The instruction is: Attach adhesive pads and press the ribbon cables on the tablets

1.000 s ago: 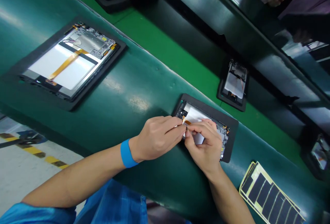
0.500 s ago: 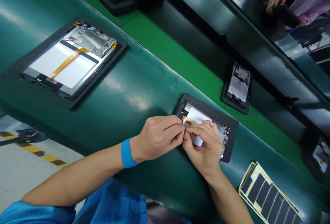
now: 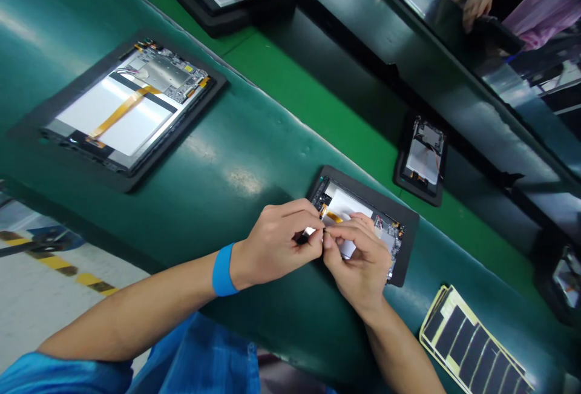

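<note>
Just beyond my hands lies an opened tablet (image 3: 349,203) in a black foam tray (image 3: 405,273), its pale battery, orange ribbon and circuit board partly covered by my fingers. My left hand (image 3: 281,239), with a blue band at the wrist, is pinched over the tray's near left corner. Facing it, my right hand (image 3: 358,255) has thumb and forefinger closed together, other fingers curled over the battery. The fingertips of both hands almost meet at a tiny dark piece, too small to name.
Another opened tablet (image 3: 122,109) lies at left on the green table (image 3: 254,158). Black strips on yellowish backing sheets (image 3: 476,345) are at lower right. More tablets (image 3: 423,155) sit on the green belt (image 3: 290,79) beyond. A person's hand (image 3: 474,0) shows at top right.
The tablets on the belt have shifted slightly to the right and down. My hands remain nearly in place, with the left fingers slightly changed in pose. The other person's hand has moved slightly left.
</note>
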A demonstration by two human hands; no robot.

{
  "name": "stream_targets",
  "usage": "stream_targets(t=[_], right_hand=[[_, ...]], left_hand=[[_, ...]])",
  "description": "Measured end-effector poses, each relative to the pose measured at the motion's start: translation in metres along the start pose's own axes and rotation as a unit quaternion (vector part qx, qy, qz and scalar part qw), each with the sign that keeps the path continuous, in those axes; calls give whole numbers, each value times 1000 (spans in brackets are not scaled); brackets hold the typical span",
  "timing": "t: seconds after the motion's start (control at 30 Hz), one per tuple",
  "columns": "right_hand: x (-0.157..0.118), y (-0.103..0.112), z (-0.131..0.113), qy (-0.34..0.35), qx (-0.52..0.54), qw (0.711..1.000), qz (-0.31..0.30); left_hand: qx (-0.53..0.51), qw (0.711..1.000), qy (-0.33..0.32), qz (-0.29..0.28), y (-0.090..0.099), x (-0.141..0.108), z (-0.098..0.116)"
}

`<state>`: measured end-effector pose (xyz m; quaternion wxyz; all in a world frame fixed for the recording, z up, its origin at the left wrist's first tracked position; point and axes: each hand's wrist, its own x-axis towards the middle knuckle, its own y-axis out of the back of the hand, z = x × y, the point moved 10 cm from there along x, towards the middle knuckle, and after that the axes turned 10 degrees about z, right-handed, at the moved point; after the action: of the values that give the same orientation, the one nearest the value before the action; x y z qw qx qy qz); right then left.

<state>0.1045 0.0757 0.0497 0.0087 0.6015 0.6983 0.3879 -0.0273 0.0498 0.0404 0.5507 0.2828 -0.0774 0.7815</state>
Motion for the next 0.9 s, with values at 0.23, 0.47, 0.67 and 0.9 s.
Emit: stream_targets(t=[0.23,0.47,0.67,0.9], right_hand=[[-2,-1,5,-17,12,1000,1],[-3,-1,6,-31,35,999,7],[-8,7,19,-69,65,995,37],[-7,9,25,-103,84,990,41]], left_hand=[[-42,997,61,5,0,3,-8],[-65,991,120,2,0,5,-17],[-88,976,192,58,18,12,-32],[-130,969,211,-4,4,9,-31]])
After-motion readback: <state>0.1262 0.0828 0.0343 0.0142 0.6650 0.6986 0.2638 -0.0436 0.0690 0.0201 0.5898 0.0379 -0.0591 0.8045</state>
